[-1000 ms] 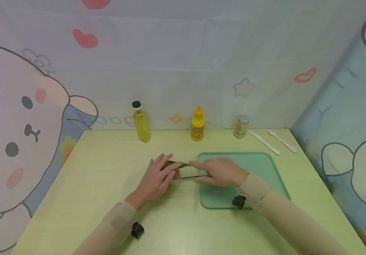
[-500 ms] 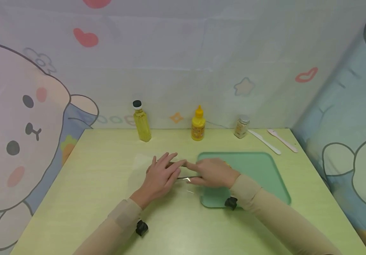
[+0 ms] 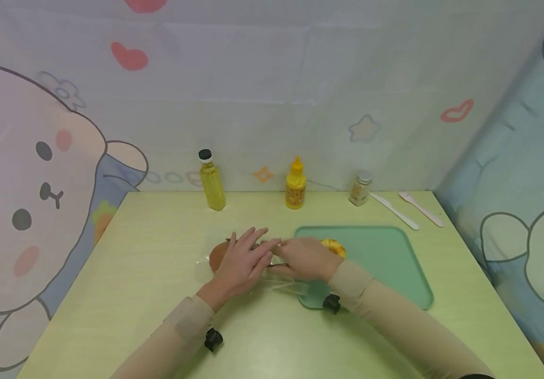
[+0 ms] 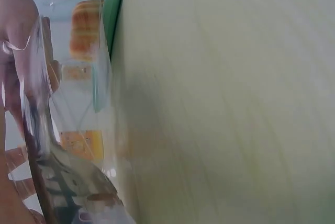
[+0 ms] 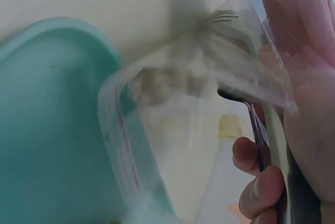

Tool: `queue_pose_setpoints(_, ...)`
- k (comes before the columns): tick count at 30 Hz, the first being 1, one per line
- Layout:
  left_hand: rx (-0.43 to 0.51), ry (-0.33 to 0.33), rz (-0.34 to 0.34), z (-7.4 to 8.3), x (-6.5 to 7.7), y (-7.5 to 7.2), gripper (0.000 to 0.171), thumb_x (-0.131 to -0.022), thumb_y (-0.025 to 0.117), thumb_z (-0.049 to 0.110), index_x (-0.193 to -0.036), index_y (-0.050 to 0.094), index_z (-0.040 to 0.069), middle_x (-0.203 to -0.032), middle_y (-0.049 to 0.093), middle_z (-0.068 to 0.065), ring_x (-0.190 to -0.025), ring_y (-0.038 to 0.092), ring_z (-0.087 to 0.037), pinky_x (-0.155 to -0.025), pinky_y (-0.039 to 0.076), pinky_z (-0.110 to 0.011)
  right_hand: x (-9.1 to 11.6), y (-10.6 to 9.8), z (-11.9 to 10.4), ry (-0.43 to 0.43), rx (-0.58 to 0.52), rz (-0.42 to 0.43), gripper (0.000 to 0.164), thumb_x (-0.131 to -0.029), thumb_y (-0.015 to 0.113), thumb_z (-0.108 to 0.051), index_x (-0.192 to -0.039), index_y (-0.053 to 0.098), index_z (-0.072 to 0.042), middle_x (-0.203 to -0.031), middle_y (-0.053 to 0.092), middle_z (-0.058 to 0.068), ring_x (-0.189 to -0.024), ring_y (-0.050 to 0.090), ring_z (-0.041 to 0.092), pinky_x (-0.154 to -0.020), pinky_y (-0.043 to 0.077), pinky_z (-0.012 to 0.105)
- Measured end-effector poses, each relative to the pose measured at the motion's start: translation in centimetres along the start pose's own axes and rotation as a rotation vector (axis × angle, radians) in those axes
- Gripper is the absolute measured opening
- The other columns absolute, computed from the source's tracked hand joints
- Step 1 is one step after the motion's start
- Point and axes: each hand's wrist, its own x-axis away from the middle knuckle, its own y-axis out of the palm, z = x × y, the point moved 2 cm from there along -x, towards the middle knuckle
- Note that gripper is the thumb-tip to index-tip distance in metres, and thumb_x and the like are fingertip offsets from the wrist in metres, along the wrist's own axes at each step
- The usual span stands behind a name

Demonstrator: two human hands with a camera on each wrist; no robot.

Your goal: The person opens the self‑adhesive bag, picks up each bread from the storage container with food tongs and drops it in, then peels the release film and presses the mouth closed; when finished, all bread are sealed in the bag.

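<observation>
Metal tongs (image 5: 285,177) are held in my right hand (image 3: 307,258), their arms reaching left into a clear plastic bag (image 3: 281,287). A reddish strip runs along the bag's edge in the right wrist view. My left hand (image 3: 243,260) lies over the bag and the tongs, its fingers spread and fairly straight. Beyond it, a round brown bun-like piece (image 3: 217,256) shows inside the bag, partly hidden by that hand. In the left wrist view the shiny tongs (image 4: 39,177) run along behind the clear film.
A green tray (image 3: 385,263) lies under and right of my right hand, with a yellow-brown ring-shaped pastry (image 3: 334,247) on it. Along the back stand an oil bottle (image 3: 212,184), a yellow squeeze bottle (image 3: 295,187) and a small jar (image 3: 360,188). Beside them lie a white knife (image 3: 395,211) and a pink fork (image 3: 421,209).
My right hand has moved left with the tongs, close against my left hand. The brown piece has emerged left of my left hand, and the ring-shaped pastry has come into view.
</observation>
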Motion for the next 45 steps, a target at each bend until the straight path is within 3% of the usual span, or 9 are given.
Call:
queue_pose_setpoints(5,0.013,-0.014,-0.006,0.0,0.1,-0.1,0.036,-0.111,0.051,0.030,-0.144,0.066,0.026,-0.155,0.054,-0.015,-0.145,0.046,-0.049,-0.109,0.027,-0.085,-0.7,0.1,-0.4,0.041,-0.041,-0.020,0.053,-0.101,0.066,-0.053,-0.140,0.068,-0.017,-0.121,0.076,0.001,-0.089,0.076,0.022,-0.065,0.062,0.040)
queue_pose_setpoints(7,0.010,-0.015,-0.003,-0.1,0.2,-0.2,0.036,-0.111,0.050,0.030,-0.143,0.067,0.027,-0.154,0.054,-0.015,-0.145,0.046,-0.049,-0.109,0.026,-0.085,-0.8,0.2,-0.5,0.056,-0.042,-0.034,0.056,-0.100,0.067,-0.054,-0.142,0.066,-0.017,-0.125,0.075,0.003,-0.093,0.076,0.024,-0.068,0.063,0.042)
queue_pose_setpoints(11,-0.005,-0.016,0.013,-0.7,0.3,-0.3,0.036,-0.112,0.049,0.032,-0.142,0.068,0.027,-0.154,0.054,-0.017,-0.144,0.045,-0.050,-0.108,0.027,-0.085,-0.6,0.5,-0.1,0.078,-0.037,-0.081,0.063,-0.099,0.068,-0.057,-0.145,0.062,-0.015,-0.101,0.075,0.004,-0.082,0.072,0.022,-0.067,0.061,0.042)
queue_pose_setpoints(16,-0.014,-0.031,0.015,-1.4,0.6,-0.5,0.036,-0.112,0.048,0.033,-0.143,0.066,0.027,-0.154,0.054,-0.018,-0.143,0.047,-0.052,-0.107,0.031,-0.084,0.3,0.2,0.7,0.057,-0.060,-0.091,0.072,-0.099,0.066,-0.060,-0.156,0.051,-0.017,-0.073,0.060,-0.005,-0.065,0.059,0.012,-0.059,0.055,0.035)
queue_pose_setpoints(19,0.005,-0.039,0.004,-1.8,0.7,-0.6,0.037,-0.113,0.048,0.031,-0.146,0.064,0.026,-0.154,0.053,-0.019,-0.143,0.046,-0.052,-0.107,0.033,-0.082,1.3,-0.6,1.0,0.068,-0.069,-0.092,0.077,-0.099,0.063,-0.062,-0.162,0.043,-0.022,-0.070,0.054,-0.008,-0.061,0.054,0.007,-0.054,0.049,0.030)
queue_pose_setpoints(24,0.036,-0.054,-0.008,-2.3,0.8,-0.8,0.039,-0.112,0.048,0.029,-0.147,0.063,0.022,-0.155,0.052,-0.020,-0.145,0.043,-0.051,-0.109,0.034,-0.079,3.8,-2.0,2.0,0.112,-0.091,-0.088,0.075,-0.100,0.063,-0.062,-0.160,0.047,-0.020,-0.078,0.058,-0.009,-0.063,0.053,0.002,-0.056,0.047,0.027)
queue_pose_setpoints(32,0.056,-0.089,-0.011,-3.0,0.8,-0.7,0.040,-0.112,0.046,0.031,-0.149,0.061,0.025,-0.157,0.050,-0.017,-0.148,0.041,-0.048,-0.111,0.031,-0.079,7.8,-3.2,4.3,0.135,-0.084,-0.051,0.075,-0.100,0.060,-0.065,-0.161,0.044,-0.024,-0.073,0.050,-0.012,-0.063,0.045,0.004,-0.055,0.041,0.026)
queue_pose_setpoints(39,0.050,-0.092,-0.010,-3.1,0.6,-0.8,0.039,-0.112,0.047,0.030,-0.147,0.063,0.024,-0.157,0.051,-0.016,-0.147,0.043,-0.046,-0.110,0.032,-0.080,11.0,-4.1,5.6,0.189,-0.092,-0.010,0.074,-0.098,0.066,-0.062,-0.159,0.048,-0.023,-0.081,0.057,-0.012,-0.063,0.047,-0.001,-0.055,0.042,0.024)
queue_pose_setpoints(45,0.051,-0.081,-0.011,-3.1,0.5,-0.9,0.039,-0.112,0.048,0.029,-0.148,0.063,0.023,-0.156,0.052,-0.018,-0.147,0.043,-0.047,-0.113,0.033,-0.076,14.0,-4.5,7.1,0.229,-0.106,0.029,0.074,-0.098,0.069,-0.058,-0.158,0.049,-0.020,-0.079,0.051,-0.015,-0.055,0.036,-0.001,-0.052,0.035,0.021)
